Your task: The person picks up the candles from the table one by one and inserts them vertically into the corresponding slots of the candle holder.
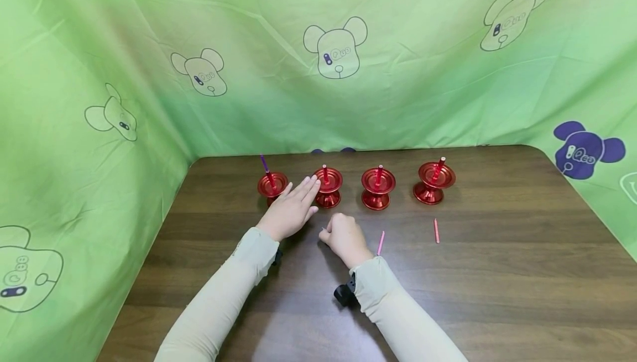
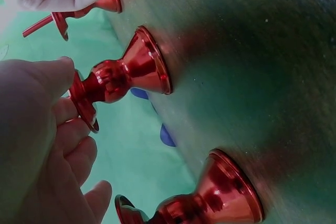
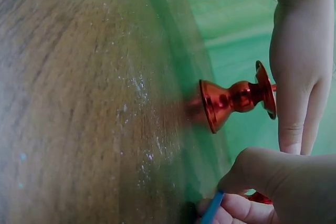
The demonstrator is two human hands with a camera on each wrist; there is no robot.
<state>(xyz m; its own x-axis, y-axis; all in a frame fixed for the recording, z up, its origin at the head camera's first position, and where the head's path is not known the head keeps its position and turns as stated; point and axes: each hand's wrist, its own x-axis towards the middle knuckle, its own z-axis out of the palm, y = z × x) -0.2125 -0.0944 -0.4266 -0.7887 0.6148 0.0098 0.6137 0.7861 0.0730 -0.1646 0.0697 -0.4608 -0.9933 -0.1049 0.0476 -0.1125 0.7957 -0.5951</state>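
Four shiny red candle holders stand in a row, each with a dish on a flared foot. My left hand (image 1: pixel 291 210) reaches palm down, fingers straight, to the dish of the second holder (image 1: pixel 328 199) from the left. In the left wrist view, thumb and fingertips are right at the rim of that holder (image 2: pixel 110 80). A thin purple candle (image 1: pixel 264 163) stands in the leftmost holder (image 1: pixel 271 182), partly behind the left hand. Close in front of the second holder, my right hand (image 1: pixel 346 239) pinches a slim blue candle (image 3: pixel 212 208), mostly hidden by the curled fingers.
The third holder (image 1: pixel 376 200) and the rightmost holder (image 1: pixel 429 193) each bear a red stick with a pale top. A pink candle (image 1: pixel 381 242) lies beside the right wrist, a coral one (image 1: pixel 437 231) farther right. Green printed cloth (image 1: pixel 278 96) hangs behind the wooden table (image 1: pixel 512 251).
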